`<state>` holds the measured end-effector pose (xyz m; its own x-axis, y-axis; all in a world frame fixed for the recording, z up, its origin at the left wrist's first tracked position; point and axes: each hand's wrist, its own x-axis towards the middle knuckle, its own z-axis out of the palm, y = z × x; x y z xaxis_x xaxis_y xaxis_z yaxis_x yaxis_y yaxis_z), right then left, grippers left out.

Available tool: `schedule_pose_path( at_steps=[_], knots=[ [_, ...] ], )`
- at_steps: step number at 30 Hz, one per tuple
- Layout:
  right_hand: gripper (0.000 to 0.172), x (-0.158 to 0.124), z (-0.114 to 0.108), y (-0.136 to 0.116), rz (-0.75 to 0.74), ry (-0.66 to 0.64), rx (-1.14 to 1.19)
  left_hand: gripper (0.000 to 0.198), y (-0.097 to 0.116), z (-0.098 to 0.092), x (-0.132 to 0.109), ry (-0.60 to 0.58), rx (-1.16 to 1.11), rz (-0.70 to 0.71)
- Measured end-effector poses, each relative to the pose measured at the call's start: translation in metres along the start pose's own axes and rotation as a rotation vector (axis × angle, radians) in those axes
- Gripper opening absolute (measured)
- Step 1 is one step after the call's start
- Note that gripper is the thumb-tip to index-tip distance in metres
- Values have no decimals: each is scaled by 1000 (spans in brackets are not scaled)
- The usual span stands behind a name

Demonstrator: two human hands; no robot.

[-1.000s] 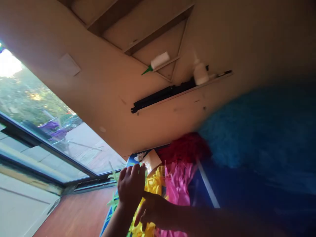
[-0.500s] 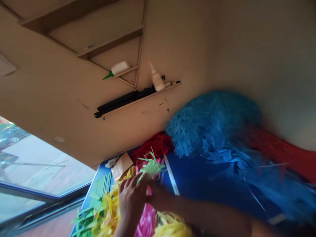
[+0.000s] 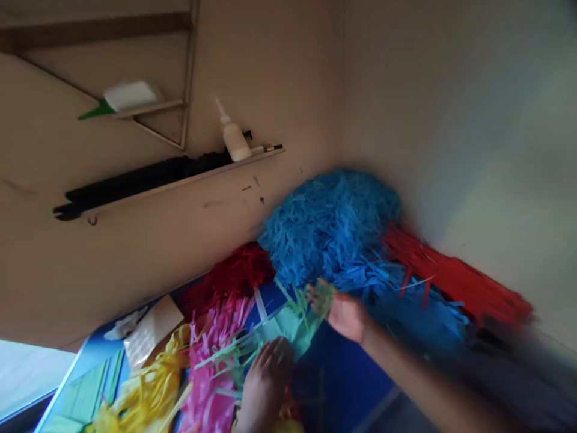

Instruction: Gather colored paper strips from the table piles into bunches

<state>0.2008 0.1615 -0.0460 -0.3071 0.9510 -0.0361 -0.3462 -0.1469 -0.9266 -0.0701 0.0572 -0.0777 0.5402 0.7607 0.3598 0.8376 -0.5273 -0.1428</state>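
Observation:
My right hand pinches the top of a fringed green paper piece and holds it stretched over the blue table. My left hand grips the lower end of the same green piece, fingers curled on it. Pink fringed paper and yellow fringed paper lie just left of my left hand. A big blue paper pom-pom sits right behind my right hand.
Red fringed paper lies at the wall and along the right wall. A tan card and green strips lie at the left. A wall shelf carries a white glue bottle and a long black object.
The view has swung right and down, away from the window. Both hands have moved right with the green fringed paper, which is now stretched between them.

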Motion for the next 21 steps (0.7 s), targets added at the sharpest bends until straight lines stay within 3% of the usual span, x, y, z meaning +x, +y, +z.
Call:
schedule_pose_path(
  at_steps=[3,5,6,7,9,10,11,12,15,16,19,21],
  knots=[
    [43,-14,-44,-21,-160,422,-165,48,19,18,0,-48,-81,27],
    [47,-30,-45,-24,-343,636,-459,48,28,24,-3,-65,-111,6],
    [47,-40,-36,-22,-420,591,-632,47,32,26,-3,-75,-115,-19],
    [46,-49,-24,-17,-469,444,-802,47,35,26,-3,-85,-116,-42],
    [44,-61,2,-4,-443,-88,-1071,49,41,25,-2,-110,-126,-72],
    [46,-63,11,1,-405,-276,-1161,50,43,24,-1,-123,-138,-83],
    [47,-62,17,6,-355,-368,-1239,50,45,23,0,-135,-150,-91],
    [48,-60,19,8,-306,-332,-1310,49,47,22,1,-147,-161,-101],
    [45,-46,10,6,-256,13,-1416,44,52,16,4,-176,-192,-139],
    [47,-43,6,5,-294,-16,-1409,43,53,13,5,-188,-208,-150],
    [52,-37,3,11,-424,-508,-1297,41,53,6,7,-203,-236,-157],
    [31,-34,4,22,-414,-690,-1243,40,48,1,5,-193,-222,-151]
  ],
)
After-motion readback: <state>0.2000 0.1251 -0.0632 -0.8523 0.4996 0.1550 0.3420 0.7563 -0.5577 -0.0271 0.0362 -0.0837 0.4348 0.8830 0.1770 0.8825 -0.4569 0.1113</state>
